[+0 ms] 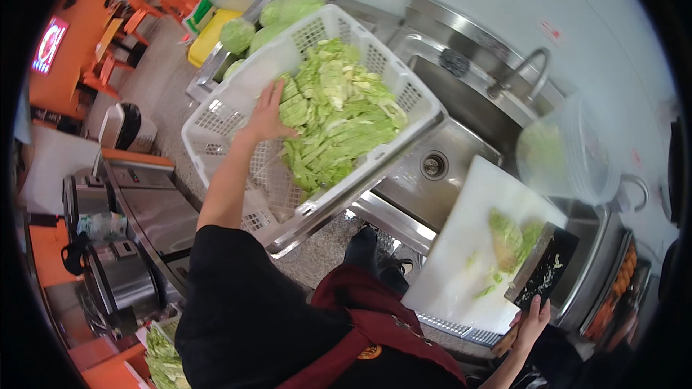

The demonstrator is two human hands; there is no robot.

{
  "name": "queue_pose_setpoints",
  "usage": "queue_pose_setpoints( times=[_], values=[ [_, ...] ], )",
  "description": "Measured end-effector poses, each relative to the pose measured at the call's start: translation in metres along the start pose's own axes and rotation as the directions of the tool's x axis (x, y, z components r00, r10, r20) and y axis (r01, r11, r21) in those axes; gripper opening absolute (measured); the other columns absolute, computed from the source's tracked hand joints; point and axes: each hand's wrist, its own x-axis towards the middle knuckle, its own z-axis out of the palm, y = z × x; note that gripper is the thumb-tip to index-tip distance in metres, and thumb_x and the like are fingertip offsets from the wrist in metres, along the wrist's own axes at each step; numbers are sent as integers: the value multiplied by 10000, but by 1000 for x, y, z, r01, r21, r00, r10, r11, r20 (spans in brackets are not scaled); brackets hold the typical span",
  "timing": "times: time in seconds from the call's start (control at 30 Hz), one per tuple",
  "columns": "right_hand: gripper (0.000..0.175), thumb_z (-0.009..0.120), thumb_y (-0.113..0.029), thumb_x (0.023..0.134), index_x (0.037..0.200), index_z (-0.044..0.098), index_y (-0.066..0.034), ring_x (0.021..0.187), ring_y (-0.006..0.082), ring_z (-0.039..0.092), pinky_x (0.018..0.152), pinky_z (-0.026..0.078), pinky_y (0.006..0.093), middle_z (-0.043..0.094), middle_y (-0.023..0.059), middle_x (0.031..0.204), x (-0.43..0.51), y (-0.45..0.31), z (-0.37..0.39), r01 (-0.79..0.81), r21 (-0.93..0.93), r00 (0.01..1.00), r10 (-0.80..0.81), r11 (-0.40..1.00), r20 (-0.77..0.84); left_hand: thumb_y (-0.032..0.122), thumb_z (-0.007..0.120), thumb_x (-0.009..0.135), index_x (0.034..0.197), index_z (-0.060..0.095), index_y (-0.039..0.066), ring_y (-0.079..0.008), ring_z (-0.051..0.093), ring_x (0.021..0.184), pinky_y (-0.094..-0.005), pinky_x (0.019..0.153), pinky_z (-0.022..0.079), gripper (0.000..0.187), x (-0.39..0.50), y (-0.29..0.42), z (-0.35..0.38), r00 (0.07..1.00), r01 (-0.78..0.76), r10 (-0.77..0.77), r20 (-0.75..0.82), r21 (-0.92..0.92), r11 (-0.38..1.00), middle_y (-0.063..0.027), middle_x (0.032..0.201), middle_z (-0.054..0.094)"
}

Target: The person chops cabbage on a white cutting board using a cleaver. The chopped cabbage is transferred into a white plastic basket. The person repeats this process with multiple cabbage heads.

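My left hand reaches into a white plastic crate. Its fingers and thumb are spread against the edge of a heap of cut cabbage, beside a sliced bundle. In my right hand is a cleaver, its dark blade speckled with cabbage bits. Part of its wooden handle shows below the hand. The blade is over the right side of a white cutting board. On the board, partly behind the blade, lies a remaining piece of cabbage with small scraps around it.
Whole cabbages sit behind the crate. A steel sink with a faucet lies between crate and board. A clear plastic tub stands beyond the board. Rice-cooker-like pots are at left, and more cut cabbage is at lower left.
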Motion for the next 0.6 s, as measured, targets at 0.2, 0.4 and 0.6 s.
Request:
queue_pose_setpoints(
  times=[0.2, 0.4, 0.6],
  values=[
    [138, 609, -245, 1011, 1021, 626, -108, 435, 89, 476, 374, 367, 253, 548, -20, 615, -27, 23, -4, -216, 235, 908, 283, 948, -307, 288, 895, 705, 1594, 247, 97, -409, 246, 1503, -489, 1221, 258, 1117, -25, 159, -75, 937, -347, 346, -50, -5, 938, -274, 1600, 287],
    [154, 550, -197, 1043, 1017, 572, -47, 446, 116, 526, 386, 440, 269, 560, 22, 659, -75, 75, -17, -157, 439, 907, 304, 885, -290, 349, 859, 752, 1532, 401, 100, -370, 326, 1473, -466, 1208, 293, 938, -139, 468, 51, 685, -548, 702, 194, -497, 673, -213, 1581, 352],
    [201, 537, -183, 1042, 1011, 596, 7, 404, 121, 498, 381, 415, 295, 579, 35, 657, -86, 112, -25, -320, 363, 931, 362, 875, -53, 579, 899, 590, 1518, 445, 264, -483, 301, 1454, -545, 1159, 364, 1079, -115, 574, 159, 695, -545, 538, 477, -139, 827, -192, 1640, 227]
  ],
)
